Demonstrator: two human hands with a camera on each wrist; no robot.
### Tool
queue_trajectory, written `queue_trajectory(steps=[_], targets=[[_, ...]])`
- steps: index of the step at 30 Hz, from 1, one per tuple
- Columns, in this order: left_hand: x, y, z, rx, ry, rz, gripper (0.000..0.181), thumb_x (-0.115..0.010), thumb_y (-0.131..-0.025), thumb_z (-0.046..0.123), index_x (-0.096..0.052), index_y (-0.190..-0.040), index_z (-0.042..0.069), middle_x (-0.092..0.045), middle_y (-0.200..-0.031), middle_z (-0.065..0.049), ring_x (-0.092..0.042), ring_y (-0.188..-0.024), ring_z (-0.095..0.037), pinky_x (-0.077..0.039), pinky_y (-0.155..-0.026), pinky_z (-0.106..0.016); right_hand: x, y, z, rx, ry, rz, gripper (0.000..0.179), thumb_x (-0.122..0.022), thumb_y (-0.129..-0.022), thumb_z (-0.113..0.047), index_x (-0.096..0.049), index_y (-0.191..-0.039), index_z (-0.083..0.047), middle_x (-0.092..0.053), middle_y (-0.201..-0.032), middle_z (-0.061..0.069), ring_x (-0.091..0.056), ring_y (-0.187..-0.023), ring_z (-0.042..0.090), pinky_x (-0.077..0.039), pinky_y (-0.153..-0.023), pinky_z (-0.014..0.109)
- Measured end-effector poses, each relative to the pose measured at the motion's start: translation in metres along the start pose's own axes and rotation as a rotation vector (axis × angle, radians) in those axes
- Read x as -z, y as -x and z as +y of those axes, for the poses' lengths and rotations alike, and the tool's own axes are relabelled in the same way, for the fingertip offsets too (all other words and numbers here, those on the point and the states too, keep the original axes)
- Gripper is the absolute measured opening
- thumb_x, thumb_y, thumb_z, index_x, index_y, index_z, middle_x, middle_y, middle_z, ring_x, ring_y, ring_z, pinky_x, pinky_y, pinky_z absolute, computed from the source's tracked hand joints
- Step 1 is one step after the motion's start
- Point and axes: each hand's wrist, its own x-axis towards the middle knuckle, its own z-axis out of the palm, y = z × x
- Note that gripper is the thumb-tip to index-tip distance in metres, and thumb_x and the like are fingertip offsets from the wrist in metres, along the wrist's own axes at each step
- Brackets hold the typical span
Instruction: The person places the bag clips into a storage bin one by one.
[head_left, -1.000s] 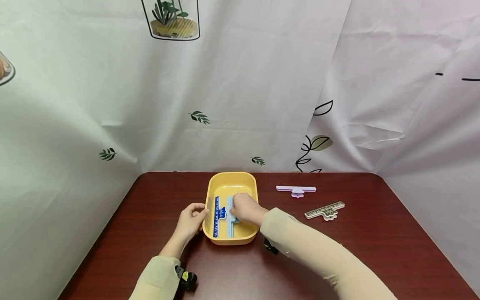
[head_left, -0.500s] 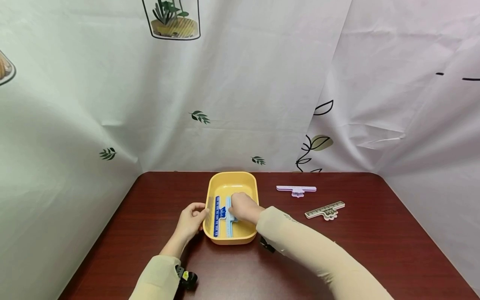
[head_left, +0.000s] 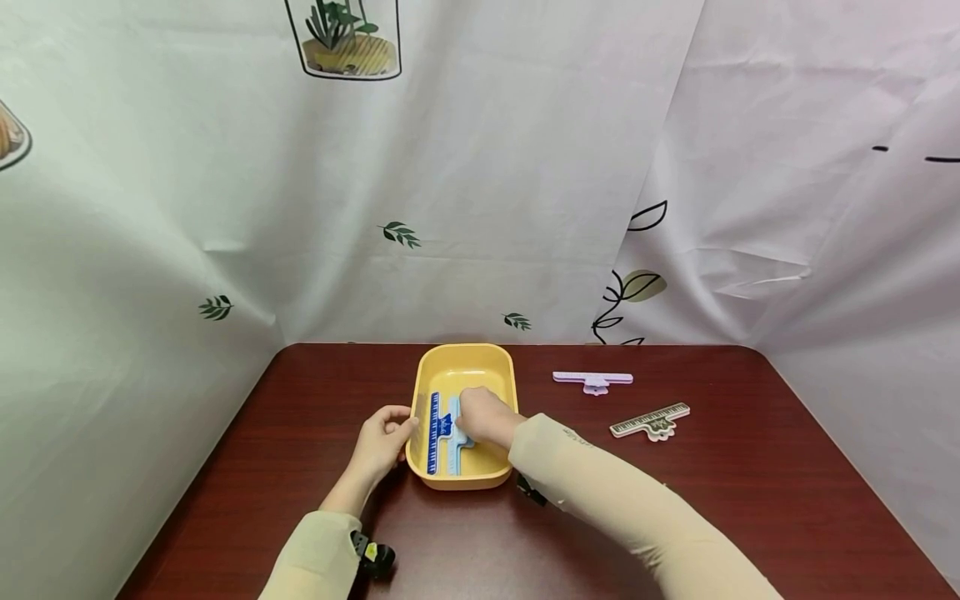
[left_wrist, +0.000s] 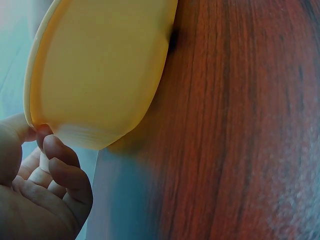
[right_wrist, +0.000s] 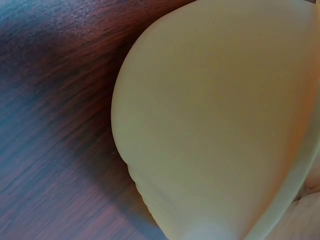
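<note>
- The left hand (head_left: 377,444) was at nine o'clock on the yellow tray (head_left: 461,482), with its thumb and a finger pinching the rim — the other fingers were bent.
- The right hand (head_left: 491,417) reached into the tray from four o'clock. Its fingers were curled down and held the light blue clip (head_left: 454,457), but the tips were hidden.
- The light blue clip lay in the tray with its long bar pointing from twelve to six o'clock.
- At nine o'clock from it, the dark blue clip (head_left: 433,437) lay the same way — so close that I could not tell if they touched.
- The purple clip (head_left: 592,378) lay on the shiny red-brown table (head_left: 712,500), between two and three o'clock from the tray.
- The brown clip (head_left: 649,421) sat at three o'clock from the tray, tilted.
</note>
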Motion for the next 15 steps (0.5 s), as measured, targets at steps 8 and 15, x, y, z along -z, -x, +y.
queue_trajectory(steps=[8, 15], targets=[[0.0006, 0.0013, 0.0022, -0.002, 0.0, -0.005, 0.03, -0.061, -0.09, 0.016, -0.055, -0.114, -0.001, -0.047, -0.054, 0.001, -0.044, -0.043, -0.012, -0.034, -0.039, -0.024, 0.0016, 0.0023, 0.0008, -0.007, 0.026, 0.0, 0.015, -0.058, -0.093, -0.017, -0.059, -0.082, -0.008, -0.057, -0.067, 0.001, -0.055, -0.055, 0.01, -0.044, -0.05, 0.019], [-0.0002, 0.001, 0.0008, 0.006, 0.008, 0.001, 0.029, -0.061, -0.09, 0.015, -0.055, -0.114, -0.001, -0.047, -0.055, 0.0, -0.043, -0.043, -0.012, -0.035, -0.039, -0.023, -0.0019, 0.0032, 0.0026, -0.03, -0.004, -0.028, 0.013, -0.059, -0.092, -0.016, -0.058, -0.082, -0.008, -0.058, -0.068, 0.002, -0.056, -0.057, 0.011, -0.046, -0.052, 0.02]])
